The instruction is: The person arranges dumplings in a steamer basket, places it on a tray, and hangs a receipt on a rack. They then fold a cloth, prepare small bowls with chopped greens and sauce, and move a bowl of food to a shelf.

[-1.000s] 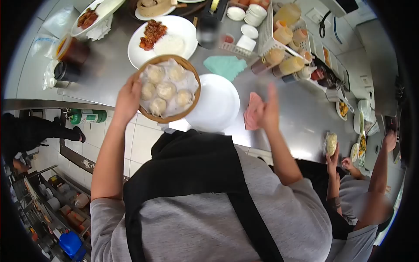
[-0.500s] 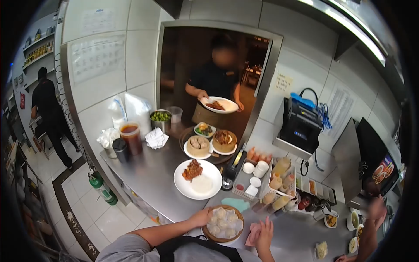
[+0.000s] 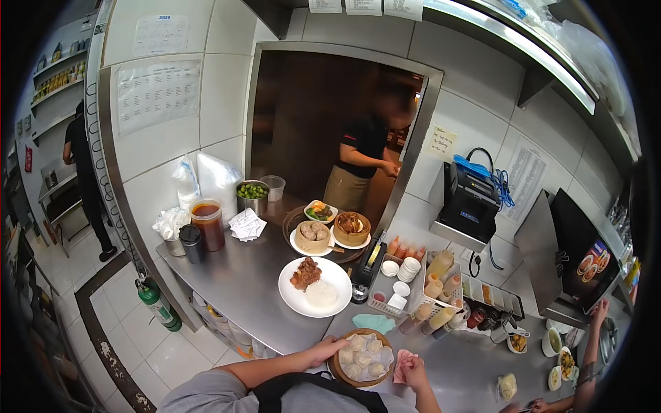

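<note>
My left hand (image 3: 329,350) is closed on the left rim of a round bamboo steamer (image 3: 336,370). Several pale dumplings (image 3: 361,358) sit inside it on a white liner. Just right of the steamer, my right hand (image 3: 415,374) has its fingers curled on a pink cloth (image 3: 401,372). A large white plate (image 3: 330,277) with saucy brown meat and white rice stands beyond the steamer. Between them and a little to the right lies a folded green cloth (image 3: 374,322).
A round tray (image 3: 292,217) bears two smaller steamers and a dish of vegetables. At the right are squeeze bottles (image 3: 441,261) in a basket, a printer (image 3: 470,203) and another person's arms (image 3: 589,358). One person (image 3: 361,155) stands past the pass window.
My right hand's spread fingers have curled onto the pink cloth. The person at the window has turned to the right, and the white plate they held is out of sight.
</note>
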The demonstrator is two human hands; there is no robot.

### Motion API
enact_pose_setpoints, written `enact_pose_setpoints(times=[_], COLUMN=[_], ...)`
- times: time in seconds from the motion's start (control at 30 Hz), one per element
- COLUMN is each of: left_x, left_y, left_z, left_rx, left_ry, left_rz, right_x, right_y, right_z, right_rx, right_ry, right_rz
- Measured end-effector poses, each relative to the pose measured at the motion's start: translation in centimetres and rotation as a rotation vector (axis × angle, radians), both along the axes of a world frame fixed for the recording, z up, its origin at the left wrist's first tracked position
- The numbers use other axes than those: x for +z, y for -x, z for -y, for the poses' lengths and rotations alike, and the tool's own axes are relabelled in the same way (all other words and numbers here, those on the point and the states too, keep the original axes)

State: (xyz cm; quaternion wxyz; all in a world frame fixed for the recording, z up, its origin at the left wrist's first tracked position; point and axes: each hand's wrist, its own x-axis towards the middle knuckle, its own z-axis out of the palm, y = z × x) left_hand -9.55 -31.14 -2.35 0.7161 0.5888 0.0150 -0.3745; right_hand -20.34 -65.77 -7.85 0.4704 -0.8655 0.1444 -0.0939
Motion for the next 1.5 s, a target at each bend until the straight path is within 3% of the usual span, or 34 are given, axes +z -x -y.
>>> enact_pose_setpoints(times=[0.07, 0.17, 0.3, 0.37, 0.4, 0.47, 0.53, 0.63, 0.8, 0.93, 1.0, 1.1, 1.17, 1.2, 1.27, 1.5], left_x=[-0.1, -1.0, -1.5, -1.6, -1.6, -1.6, 1.2, 3.4, 0.2, -1.4, -2.5, -4.2, -3.3, -4.0, -4.1, -3.4], left_y=[0.0, 0.6, 0.7, 0.3, 0.2, -0.6, -0.5, 0.1, -0.7, -1.0, -1.4, -2.6, -2.8, -3.4, -4.4, -7.4], left_z=[0.2, 0.1, -0.9, -1.7, -2.3, -4.8, -8.1, -13.9, -25.0, -32.0, -34.5, -36.5, -36.3, -36.6, -36.7, -36.8], left_rx=[0.021, 0.091, 0.156, 0.196, 0.240, 0.178, 0.134, 0.308, 0.543, 0.689, 0.782, 0.923, 0.965, 0.940, 0.905, 0.850], left_ry=[0.016, 0.065, 0.226, 0.269, 0.310, 0.444, 0.594, 0.465, 0.458, 0.441, 0.447, 0.458, 0.425, 0.440, 0.526, 0.433], left_rz=[0.030, 0.008, -0.110, -0.125, -0.139, -0.107, -0.048, -0.062, -0.009, 0.068, 0.126, 0.188, 0.276, 0.294, 0.261, 0.160], right_x=[-2.8, 0.9, 4.4, 5.2, 4.8, 3.3, 2.6, 3.9, 5.3, 4.5, 4.9, 4.0, 1.8, 2.9, -0.6, 2.5], right_y=[-1.9, -1.9, -0.7, -0.4, -0.4, -0.4, -0.4, -0.7, -0.6, -0.4, 0.1, -0.6, -1.1, -1.0, -0.7, -0.6], right_z=[2.6, 0.3, -1.7, -2.9, -3.0, -3.0, -3.2, -3.6, -2.3, -3.2, -4.6, -5.5, -5.2, -6.4, -5.2, -9.8], right_rx=[-0.006, -0.073, -0.099, -0.234, -0.235, -0.140, -0.145, -0.132, 0.097, 0.088, 0.037, -0.111, -0.172, -0.192, -0.296, -0.302], right_ry=[0.136, 0.230, 0.225, -0.051, -0.051, 0.391, 0.411, 0.426, 0.293, 0.322, 0.455, 0.376, 0.452, 0.318, 0.411, 0.549], right_rz=[-0.031, -0.243, -0.205, -0.208, -0.210, -0.068, -0.073, -0.182, -0.416, -0.354, -0.319, -0.229, -0.134, -0.052, 0.149, -0.049])
